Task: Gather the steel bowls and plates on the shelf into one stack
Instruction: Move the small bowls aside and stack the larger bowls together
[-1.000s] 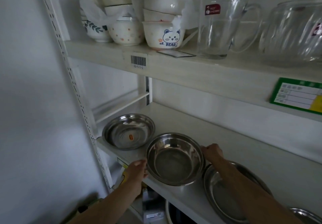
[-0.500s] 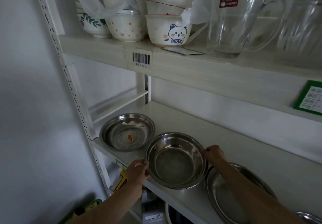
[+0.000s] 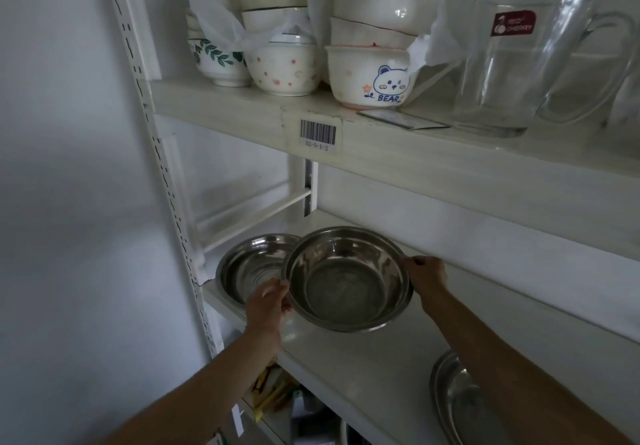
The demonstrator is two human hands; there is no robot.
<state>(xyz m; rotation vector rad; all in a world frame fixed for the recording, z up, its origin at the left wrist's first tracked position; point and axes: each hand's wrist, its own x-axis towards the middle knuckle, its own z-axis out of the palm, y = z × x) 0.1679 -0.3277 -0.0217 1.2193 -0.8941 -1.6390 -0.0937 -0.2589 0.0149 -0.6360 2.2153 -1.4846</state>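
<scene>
A deep steel bowl (image 3: 346,282) is lifted off the lower shelf (image 3: 363,368), tilted toward me. My left hand (image 3: 268,301) grips its left rim and my right hand (image 3: 424,276) grips its right rim. The bowl overlaps the right edge of a shallower steel bowl (image 3: 247,268) that rests at the shelf's left end, with an orange sticker partly hidden inside. A wide steel plate (image 3: 453,396) lies on the shelf at the lower right, partly covered by my right forearm.
The upper shelf (image 3: 398,154) hangs close above, holding stacked ceramic bowls (image 3: 284,46), a bear-print bowl (image 3: 370,77) and a glass jug (image 3: 519,60). A slotted white upright (image 3: 162,167) and a wall bound the left side. Small packages (image 3: 273,392) sit below the lower shelf.
Both hands have raised the deep bowl off the shelf and carried it left, so it now overlaps the shallower bowl. The wide plate is left behind at the right.
</scene>
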